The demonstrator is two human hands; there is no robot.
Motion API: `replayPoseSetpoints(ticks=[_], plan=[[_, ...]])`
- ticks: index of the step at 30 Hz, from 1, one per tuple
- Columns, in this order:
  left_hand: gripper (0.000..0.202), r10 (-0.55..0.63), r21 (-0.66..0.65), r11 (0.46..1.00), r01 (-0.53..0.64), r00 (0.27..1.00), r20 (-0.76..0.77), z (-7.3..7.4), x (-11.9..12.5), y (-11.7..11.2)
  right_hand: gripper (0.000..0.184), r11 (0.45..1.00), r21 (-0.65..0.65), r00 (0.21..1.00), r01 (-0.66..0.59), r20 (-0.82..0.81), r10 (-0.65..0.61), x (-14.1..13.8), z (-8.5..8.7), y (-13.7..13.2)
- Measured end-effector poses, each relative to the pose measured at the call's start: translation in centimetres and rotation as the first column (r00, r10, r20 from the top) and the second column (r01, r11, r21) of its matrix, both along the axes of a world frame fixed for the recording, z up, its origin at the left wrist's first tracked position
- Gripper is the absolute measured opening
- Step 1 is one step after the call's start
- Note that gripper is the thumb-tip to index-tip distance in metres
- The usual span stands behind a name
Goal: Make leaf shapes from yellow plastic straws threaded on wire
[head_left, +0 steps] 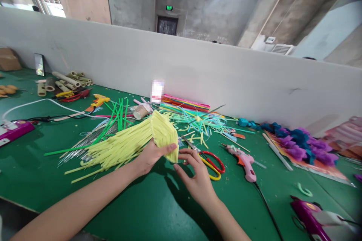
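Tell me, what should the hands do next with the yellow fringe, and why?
Probably the right hand should pinch the lower corner of the yellow fringe. The left hand grips its edge, the right hand lies open just at that corner, and the scissors lie on the table beside it.

- Bare green table (34, 169) lies open along the near edge, left of the yellow strip bundle (124, 145).
- Red-and-yellow scissors (210, 162) and a pink glue gun (246, 162) crowd the far side of the right hand (198, 177).
- The gun's cord (268, 211) crosses the right foreground, seemingly flat.
- A white partition (198, 67) closes the back.
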State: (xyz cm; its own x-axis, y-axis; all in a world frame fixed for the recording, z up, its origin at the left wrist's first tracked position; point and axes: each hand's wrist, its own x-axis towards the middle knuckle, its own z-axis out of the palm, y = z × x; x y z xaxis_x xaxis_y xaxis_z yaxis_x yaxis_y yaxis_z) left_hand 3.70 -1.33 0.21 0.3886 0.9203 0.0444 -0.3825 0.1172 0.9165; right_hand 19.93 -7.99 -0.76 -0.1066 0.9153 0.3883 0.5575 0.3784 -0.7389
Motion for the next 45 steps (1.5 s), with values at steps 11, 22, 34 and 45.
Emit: replayPoseSetpoints(ticks=[11,22,34,45], plan=[[0.042,0.094,0.062,0.994,-0.090,0.994,-0.059,-0.6,0.1,0.4,0.019,0.998,-0.023,0.998,-0.054,0.026,0.055,-0.3,0.1,-0.3],[0.038,-0.102,-0.059,0.993,0.104,0.994,0.040,0.3,0.0,-0.1,0.017,0.998,0.051,0.999,0.024,-0.033,-0.022,0.3,0.1,0.0],[0.037,-0.212,-0.021,0.977,0.211,0.976,-0.058,0.1,-0.6,-0.5,0.028,0.996,0.021,0.987,0.082,-0.140,-0.078,1.0,-0.4,0.4],[0.036,-0.147,-0.008,0.989,0.147,0.979,-0.143,0.5,-0.2,-0.6,0.032,0.993,0.068,0.995,0.095,-0.038,-0.092,0.8,-0.5,0.2]])
